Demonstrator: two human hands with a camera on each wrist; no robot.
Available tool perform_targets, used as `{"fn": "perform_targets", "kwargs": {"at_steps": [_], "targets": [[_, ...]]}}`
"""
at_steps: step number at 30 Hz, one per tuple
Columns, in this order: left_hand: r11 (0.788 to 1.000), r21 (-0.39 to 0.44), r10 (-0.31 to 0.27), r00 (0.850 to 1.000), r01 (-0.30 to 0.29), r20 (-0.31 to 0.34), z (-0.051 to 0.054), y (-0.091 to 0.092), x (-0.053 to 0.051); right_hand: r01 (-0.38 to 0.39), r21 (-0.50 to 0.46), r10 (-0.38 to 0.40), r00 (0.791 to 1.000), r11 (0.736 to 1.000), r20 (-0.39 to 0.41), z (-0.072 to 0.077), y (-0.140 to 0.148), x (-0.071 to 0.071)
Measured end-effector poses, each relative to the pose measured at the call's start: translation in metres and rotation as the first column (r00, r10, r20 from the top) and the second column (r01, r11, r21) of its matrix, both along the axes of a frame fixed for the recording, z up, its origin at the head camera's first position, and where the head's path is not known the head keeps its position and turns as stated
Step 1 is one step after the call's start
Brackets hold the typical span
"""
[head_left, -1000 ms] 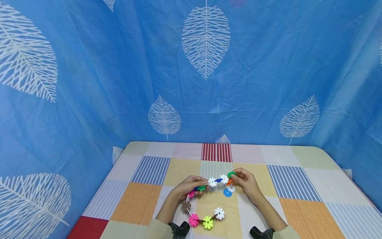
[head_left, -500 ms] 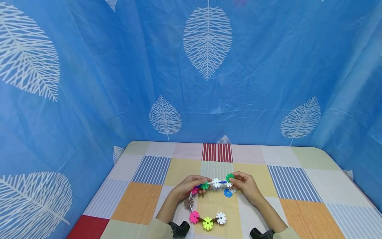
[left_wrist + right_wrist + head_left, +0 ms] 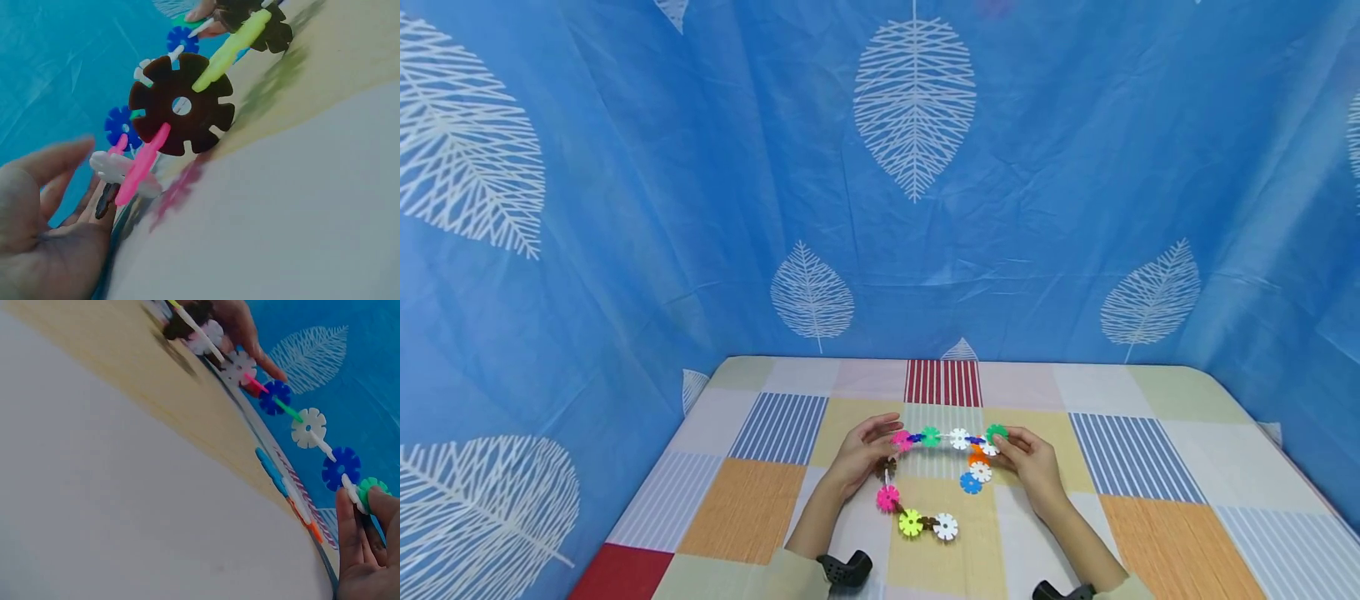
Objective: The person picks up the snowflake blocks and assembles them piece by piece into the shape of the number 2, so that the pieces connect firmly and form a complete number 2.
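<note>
A chain of slotted, flower-shaped plastic discs (image 3: 931, 437) in many colours curves between my two hands. My right hand (image 3: 1033, 467) pinches the chain's right corner at a green disc (image 3: 374, 490), next to a white one. My left hand (image 3: 857, 454) is at the left corner, by a pink disc (image 3: 902, 440). Its fingers (image 3: 59, 159) are extended beside the chain, not curled round it. From that corner the chain runs down past a brown disc (image 3: 181, 103) and a yellow disc (image 3: 911, 523) to a white disc (image 3: 946, 526) at the end.
Below my right hand are orange, white and blue discs (image 3: 971, 483); how they join the chain is hard to see. A patchwork cloth (image 3: 1052, 542) covers the table. Blue curtains (image 3: 1037, 208) with white leaf prints stand behind and at the sides.
My left hand has let go near the green disc and moved up to the pink corner. The chain's top row has risen and straightened, its lower part has shifted up, and my right hand moved slightly right.
</note>
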State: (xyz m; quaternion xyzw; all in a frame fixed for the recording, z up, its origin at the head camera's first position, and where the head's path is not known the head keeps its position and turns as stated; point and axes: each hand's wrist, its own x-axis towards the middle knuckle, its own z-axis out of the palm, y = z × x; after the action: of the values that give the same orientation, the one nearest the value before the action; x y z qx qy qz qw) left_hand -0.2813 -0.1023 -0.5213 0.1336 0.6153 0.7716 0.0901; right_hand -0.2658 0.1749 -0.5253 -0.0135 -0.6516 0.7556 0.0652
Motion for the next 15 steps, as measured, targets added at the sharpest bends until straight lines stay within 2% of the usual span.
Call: {"fn": "perform_targets", "kwargs": {"at_steps": [4,9,12,15], "targets": [[0.998,-0.015,0.059,0.997,-0.059,-0.050,-0.001,0.001,-0.002,-0.035,0.007,0.035,0.999,0.999,0.006,-0.001,-0.002,0.009],[0.990,-0.027,0.133,0.987,-0.136,-0.087,-0.002,0.000,-0.007,-0.160,0.072,0.164,0.986,0.984,-0.043,-0.002,-0.004,0.020],[0.987,-0.006,0.162,0.983,-0.163,-0.087,-0.002,-0.003,-0.011,-0.281,0.142,0.292,0.955,0.949,-0.059,-0.001,-0.005,0.024],[0.984,-0.015,0.174,0.980,-0.176,-0.094,-0.001,-0.006,-0.015,-0.400,0.240,0.425,0.903,0.885,-0.063,-0.001,-0.004,0.028]]}}
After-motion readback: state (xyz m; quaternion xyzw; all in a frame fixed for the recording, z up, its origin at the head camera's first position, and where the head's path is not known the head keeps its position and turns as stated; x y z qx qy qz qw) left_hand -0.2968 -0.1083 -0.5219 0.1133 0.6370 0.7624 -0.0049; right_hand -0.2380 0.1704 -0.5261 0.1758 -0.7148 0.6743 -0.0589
